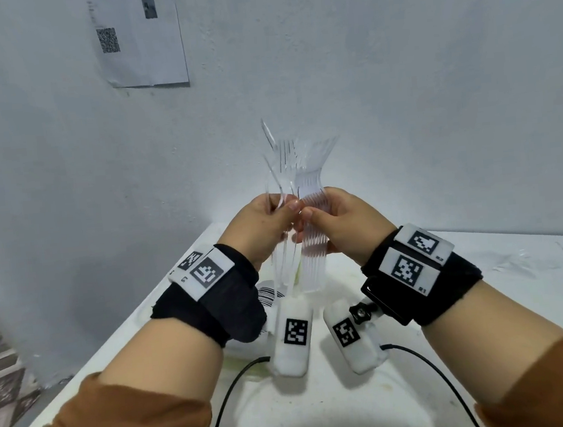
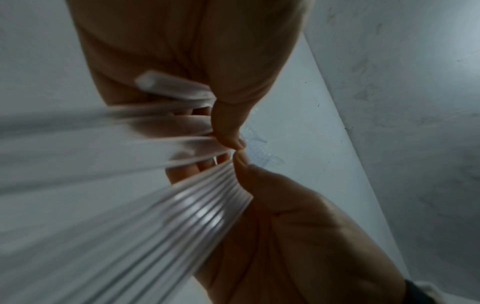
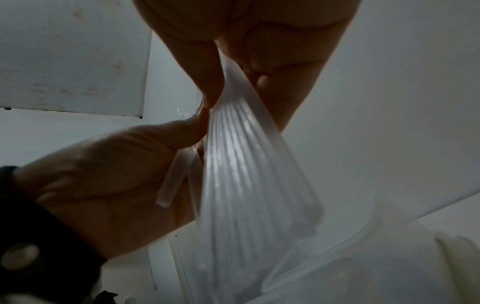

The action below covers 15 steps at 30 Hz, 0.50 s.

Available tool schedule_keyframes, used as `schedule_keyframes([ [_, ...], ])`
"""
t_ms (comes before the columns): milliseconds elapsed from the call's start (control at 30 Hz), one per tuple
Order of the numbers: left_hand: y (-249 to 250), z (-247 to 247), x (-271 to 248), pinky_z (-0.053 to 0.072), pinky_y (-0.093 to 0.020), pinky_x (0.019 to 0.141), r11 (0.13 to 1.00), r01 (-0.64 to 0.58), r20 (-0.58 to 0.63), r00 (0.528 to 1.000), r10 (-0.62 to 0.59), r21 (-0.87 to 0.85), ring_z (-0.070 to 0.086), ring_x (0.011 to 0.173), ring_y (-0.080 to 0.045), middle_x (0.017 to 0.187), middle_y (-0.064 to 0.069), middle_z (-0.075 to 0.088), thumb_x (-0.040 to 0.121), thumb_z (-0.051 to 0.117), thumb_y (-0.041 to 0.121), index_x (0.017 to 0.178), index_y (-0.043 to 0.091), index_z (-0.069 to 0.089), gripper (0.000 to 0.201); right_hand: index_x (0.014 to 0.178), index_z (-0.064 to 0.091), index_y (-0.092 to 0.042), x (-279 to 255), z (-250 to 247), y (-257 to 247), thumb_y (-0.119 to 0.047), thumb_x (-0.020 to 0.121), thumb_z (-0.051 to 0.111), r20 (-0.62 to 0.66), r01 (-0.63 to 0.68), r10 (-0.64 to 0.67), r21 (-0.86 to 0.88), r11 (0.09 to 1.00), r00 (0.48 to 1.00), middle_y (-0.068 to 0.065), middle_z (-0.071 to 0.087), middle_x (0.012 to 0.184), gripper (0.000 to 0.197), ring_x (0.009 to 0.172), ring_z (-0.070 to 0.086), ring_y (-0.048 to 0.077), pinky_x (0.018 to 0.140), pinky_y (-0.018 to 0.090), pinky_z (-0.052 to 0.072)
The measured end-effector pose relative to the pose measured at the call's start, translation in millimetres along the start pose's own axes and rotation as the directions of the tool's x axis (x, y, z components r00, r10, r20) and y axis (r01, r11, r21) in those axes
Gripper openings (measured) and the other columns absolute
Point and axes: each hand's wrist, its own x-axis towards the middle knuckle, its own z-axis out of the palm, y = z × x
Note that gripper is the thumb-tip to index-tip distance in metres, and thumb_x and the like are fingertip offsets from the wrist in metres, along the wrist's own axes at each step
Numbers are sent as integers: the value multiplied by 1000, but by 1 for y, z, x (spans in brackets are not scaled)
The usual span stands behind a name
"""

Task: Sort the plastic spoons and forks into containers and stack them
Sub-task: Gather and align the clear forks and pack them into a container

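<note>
Both hands raised above the white table [image 1: 484, 262], thumbs touching at centre.

Left hand [image 1: 261, 229]: fingers and thumb curled round a loose bunch of clear forks [image 1: 279, 165]. Long axes near upright, tines up, splayed a little; one piece leans left of the rest. Handles hang below the fist toward the table. The left wrist view shows these handles fanned apart across the palm, blurred.

Right hand [image 1: 346, 224]: closed round a tight nested fork stack [image 1: 311, 183], just right of the loose bunch. Long axis upright, tines up and flaring rightward, handles packed edge to edge below the fist. The right wrist view shows thumb and fingers pinching the stack's narrow waist.

Clear container [image 3: 363, 257] below the right hand, blurred; contents unreadable.

Printed sheet [image 1: 139, 37] on the wall, upper left.
</note>
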Motion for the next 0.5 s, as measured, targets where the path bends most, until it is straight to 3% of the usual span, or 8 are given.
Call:
schedule_keyframes([
  [133,-4,-8,-1,38,-10,49,1000,-9,48,999,9,13,49,49,1,60,6,57,95,52,17,75,14,56,21,86,51,-14,-2,8,1,-11,97,47,-25,7,-7,-25,1000,1000,0,63,76,11,75,65,18,73,45,56],
  [267,-6,-15,-3,39,-10,48,1000,14,46,999,-14,-7,47,47,-1,61,5,57,93,56,19,82,10,54,15,87,50,-14,-4,15,0,-10,97,45,-24,20,-20,-25,999,1000,0,61,77,12,70,66,13,69,38,57],
  [400,-2,-19,-7,42,-15,54,1000,-7,79,997,7,-4,48,56,-10,56,4,57,94,54,14,65,14,58,29,84,50,-13,-6,22,-2,-7,97,44,-31,25,-26,-20,999,999,1,59,74,16,64,63,11,60,29,56],
  [500,1,-21,-10,44,-18,57,1000,-18,57,998,18,-5,48,54,-10,49,8,56,93,56,12,59,17,57,34,83,49,-13,-6,25,-3,-6,97,45,-52,21,-23,-48,999,998,2,59,74,16,64,62,12,57,27,56],
])
